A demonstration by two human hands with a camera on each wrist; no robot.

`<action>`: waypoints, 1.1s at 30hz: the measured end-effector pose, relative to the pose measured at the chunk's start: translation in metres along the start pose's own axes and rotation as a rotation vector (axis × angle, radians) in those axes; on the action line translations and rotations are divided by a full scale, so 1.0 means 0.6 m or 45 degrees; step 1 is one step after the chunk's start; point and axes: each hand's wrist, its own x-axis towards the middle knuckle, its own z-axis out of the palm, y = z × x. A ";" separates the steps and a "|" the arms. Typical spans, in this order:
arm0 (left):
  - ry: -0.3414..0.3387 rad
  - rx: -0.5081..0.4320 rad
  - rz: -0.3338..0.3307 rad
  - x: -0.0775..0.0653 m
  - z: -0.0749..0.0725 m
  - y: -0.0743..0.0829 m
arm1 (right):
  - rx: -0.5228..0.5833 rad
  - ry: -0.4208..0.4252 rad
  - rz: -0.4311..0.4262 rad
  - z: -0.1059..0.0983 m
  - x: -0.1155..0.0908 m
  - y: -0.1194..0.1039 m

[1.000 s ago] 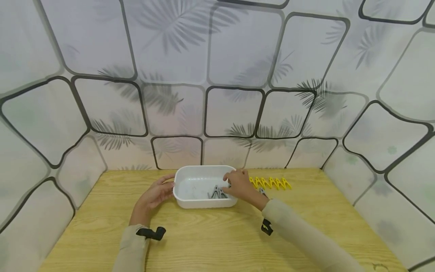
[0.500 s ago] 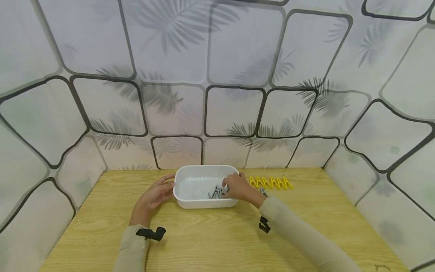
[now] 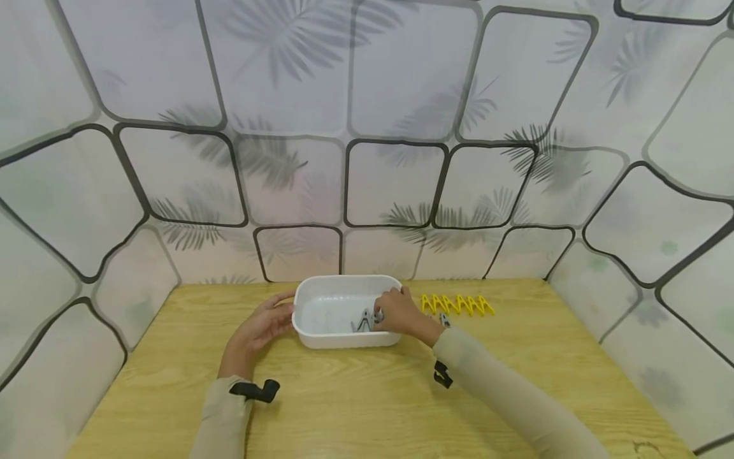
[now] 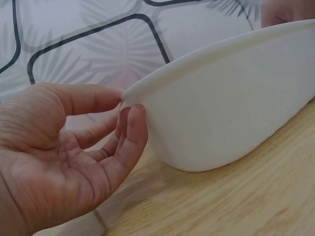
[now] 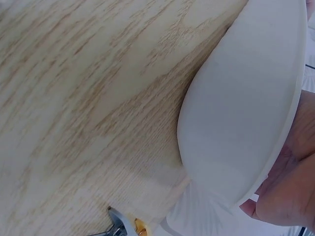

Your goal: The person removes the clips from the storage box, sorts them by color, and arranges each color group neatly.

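Observation:
A white plastic tub (image 3: pixel 351 341) stands on the wooden table. At its left end my left hand (image 4: pixel 64 152) pinches the rim, thumb at the lip and fingers bent against the outer wall. My right hand (image 3: pixel 399 312) reaches over the right end into the tub. Its fingertips pinch a grey clothespin (image 3: pixel 378 316), mostly hidden by the fingers. Beside it on the tub's floor rests another grey clothespin (image 3: pixel 364 321). From the right wrist, the tub wall (image 5: pixel 236 108) hides the right fingertips.
Right of the tub, several yellow clothespins (image 3: pixel 457 305) lie in a row on the table (image 3: pixel 355 408). Just in front of them is a grey clothespin (image 3: pixel 444 320), partly behind the right wrist. A patterned wall (image 3: pixel 298 255) rises behind the table.
My right hand has moved slightly left and lower in the tub, and a grey clothespin there now shows at its fingertips. My left hand has kept its place at the rim.

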 end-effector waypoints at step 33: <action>-0.006 -0.026 -0.007 -0.001 0.001 0.003 | -0.017 -0.017 0.055 0.008 0.012 -0.009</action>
